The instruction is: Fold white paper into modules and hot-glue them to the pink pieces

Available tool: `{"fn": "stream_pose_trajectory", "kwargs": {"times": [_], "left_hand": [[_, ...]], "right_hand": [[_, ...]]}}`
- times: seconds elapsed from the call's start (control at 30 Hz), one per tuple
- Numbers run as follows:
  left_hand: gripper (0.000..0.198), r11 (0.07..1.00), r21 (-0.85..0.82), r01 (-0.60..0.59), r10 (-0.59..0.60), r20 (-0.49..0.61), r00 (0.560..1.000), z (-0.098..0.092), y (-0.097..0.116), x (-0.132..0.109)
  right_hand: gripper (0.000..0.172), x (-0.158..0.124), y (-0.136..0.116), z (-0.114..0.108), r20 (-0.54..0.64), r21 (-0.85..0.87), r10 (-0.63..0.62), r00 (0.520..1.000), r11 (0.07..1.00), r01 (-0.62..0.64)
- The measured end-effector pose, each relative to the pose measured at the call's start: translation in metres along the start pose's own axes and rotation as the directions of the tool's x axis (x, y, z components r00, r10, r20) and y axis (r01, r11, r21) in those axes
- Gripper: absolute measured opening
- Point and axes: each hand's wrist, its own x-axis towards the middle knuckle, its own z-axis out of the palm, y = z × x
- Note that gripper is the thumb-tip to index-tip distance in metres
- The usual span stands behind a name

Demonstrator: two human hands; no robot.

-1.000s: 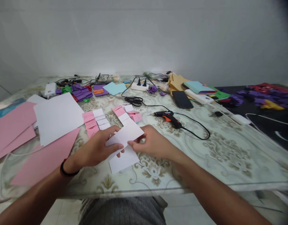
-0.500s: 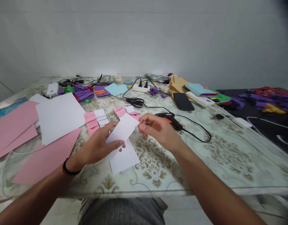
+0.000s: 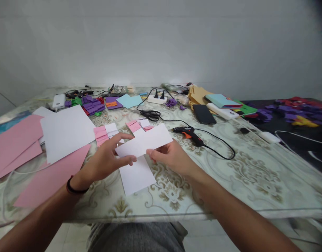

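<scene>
Between my hands a white strip of paper (image 3: 147, 140) is held a little above the table. My left hand (image 3: 105, 157) pinches its left end, thumb in front and fingers behind. At the strip's right end, my right hand (image 3: 174, 154) grips the lower edge with the thumb on top. Beneath it, a white sheet (image 3: 137, 176) lies on the patterned tablecloth (image 3: 176, 190). Just past the strip are small pink and white folded papers, one pink stack (image 3: 100, 134) beside my left fingers and another pink piece (image 3: 133, 126) further right.
Left lie a large white sheet (image 3: 68, 133) and pink sheets (image 3: 53, 178). Right of my hands rests a glue gun (image 3: 191, 134) with its cord, near a black phone (image 3: 204, 114). A power strip (image 3: 157, 99) and purple paper pieces (image 3: 92, 105) stand further back.
The white strip has turned from slanting upward to lying nearly level across. My right hand, closed near its upper corner before, now holds its right end.
</scene>
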Motion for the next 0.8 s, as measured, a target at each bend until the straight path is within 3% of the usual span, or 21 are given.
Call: {"fn": "stream_pose_trajectory", "kwargs": {"times": [0.2,0.37,0.43,0.57,0.7,0.8], "left_hand": [[0.052,0.966,-0.258,-0.026,0.002,-0.093,0.996,0.001,0.005,0.001],[0.054,0.845,-0.525,-0.102,0.023,-0.156,0.987,0.012,0.004,0.003],[0.049,0.812,-0.574,-0.106,0.035,-0.133,0.990,0.016,0.002,0.003],[0.018,0.874,-0.485,-0.023,0.043,0.029,0.999,0.025,-0.002,0.001],[0.023,0.932,-0.360,-0.045,0.061,0.033,0.998,0.027,-0.001,-0.003],[0.024,0.920,-0.390,-0.048,0.072,0.046,0.996,0.027,0.001,-0.005]], "right_hand": [[0.022,-0.002,-0.004,0.000,-0.033,0.026,-0.084,0.996,0.996,0.085],[0.020,-0.004,0.002,0.005,-0.077,0.082,-0.147,0.986,0.985,0.153],[0.021,-0.006,0.005,0.007,-0.090,0.091,-0.180,0.979,0.978,0.188],[0.022,-0.009,0.006,0.013,-0.049,0.033,-0.212,0.976,0.976,0.213],[0.018,-0.012,0.002,0.018,0.014,-0.027,-0.218,0.976,0.976,0.218],[0.017,-0.013,0.001,0.019,0.041,-0.039,-0.186,0.982,0.982,0.187]]}}
